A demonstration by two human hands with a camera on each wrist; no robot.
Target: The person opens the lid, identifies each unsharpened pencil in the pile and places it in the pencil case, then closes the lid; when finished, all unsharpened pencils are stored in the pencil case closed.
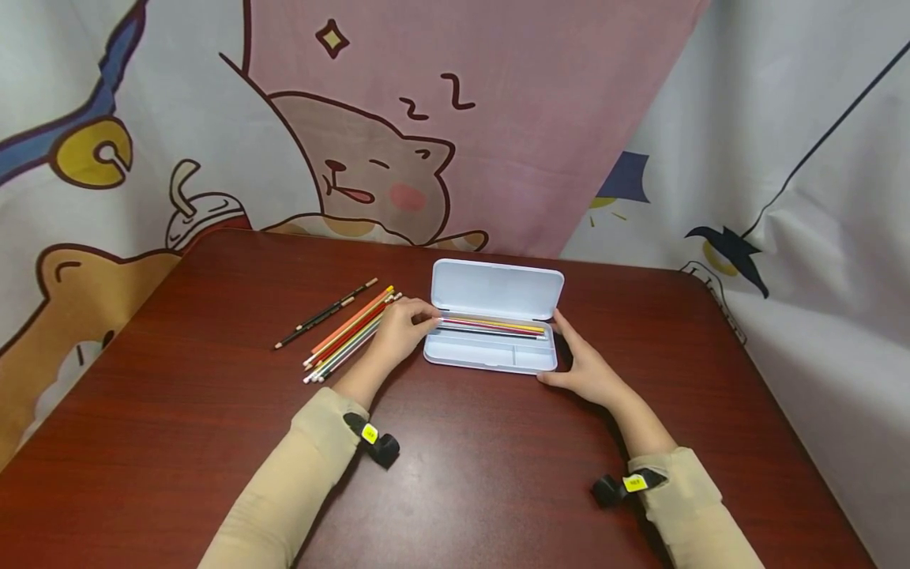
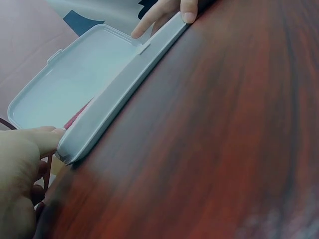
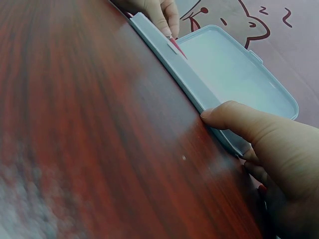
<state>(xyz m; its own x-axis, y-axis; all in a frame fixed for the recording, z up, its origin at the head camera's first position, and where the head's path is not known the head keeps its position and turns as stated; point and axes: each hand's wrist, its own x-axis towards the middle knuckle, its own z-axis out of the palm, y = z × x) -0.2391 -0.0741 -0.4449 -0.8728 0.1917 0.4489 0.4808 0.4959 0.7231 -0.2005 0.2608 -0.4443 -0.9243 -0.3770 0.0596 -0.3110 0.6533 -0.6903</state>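
Head view: left hand (image 1: 400, 330) pinches pencils (image 1: 490, 325) in case (image 1: 490, 357) (lid up); right hand (image 1: 586, 365) steadies it, fingers relaxed.

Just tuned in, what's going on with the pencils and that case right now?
A person sits at a dark red table with an open pale blue pencil case, its lid tipped back. The left hand is at the case's left end, fingers on the colored pencils in the case. The right hand steadies the case's right end, thumb on the front corner. A loose bunch of pencils lies on the table left of the case.
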